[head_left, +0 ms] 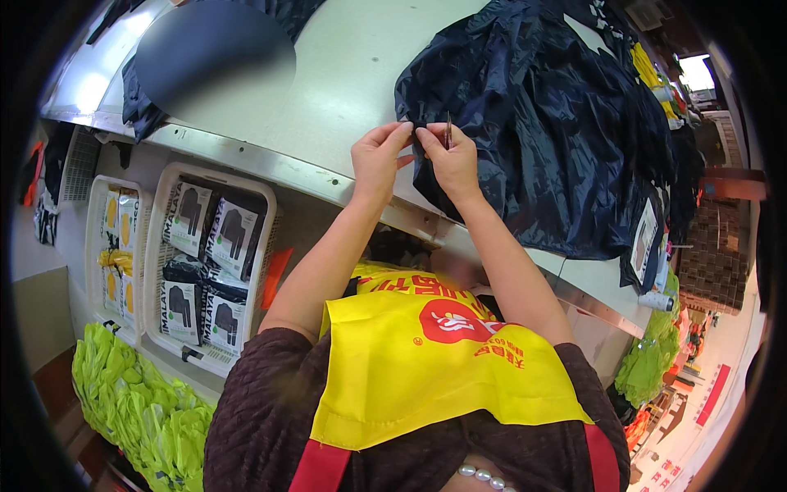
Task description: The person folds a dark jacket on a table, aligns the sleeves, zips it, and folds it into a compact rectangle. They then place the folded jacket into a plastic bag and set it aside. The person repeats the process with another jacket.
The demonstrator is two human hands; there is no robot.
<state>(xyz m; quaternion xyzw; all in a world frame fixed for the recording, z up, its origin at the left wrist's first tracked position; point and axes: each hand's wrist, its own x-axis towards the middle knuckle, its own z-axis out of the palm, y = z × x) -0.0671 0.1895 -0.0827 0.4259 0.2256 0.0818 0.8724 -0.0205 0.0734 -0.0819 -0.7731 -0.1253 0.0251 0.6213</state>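
A glossy dark navy garment [541, 139], thin and crinkled like a rain jacket, is spread over the right part of the pale worktable [344, 74]. At its left edge my left hand [380, 164] pinches the fabric between thumb and forefinger. Close beside it, my right hand [452, 164] pinches the same edge, thumb tip almost meeting the left fingers. A thin, pointed metal tool [448, 129], perhaps thread snips, sticks up from the right hand's fingers. Its lower part is hidden in the hand.
Below the table's metal edge [246, 152], two white baskets [270, 205] hold packaged clothing. Bright lime-green bags or garments [139, 410] lie heaped at lower left. More dark fabric [143, 102] hangs over the table's left edge. A printed packet [645, 238] lies at the garment's right.
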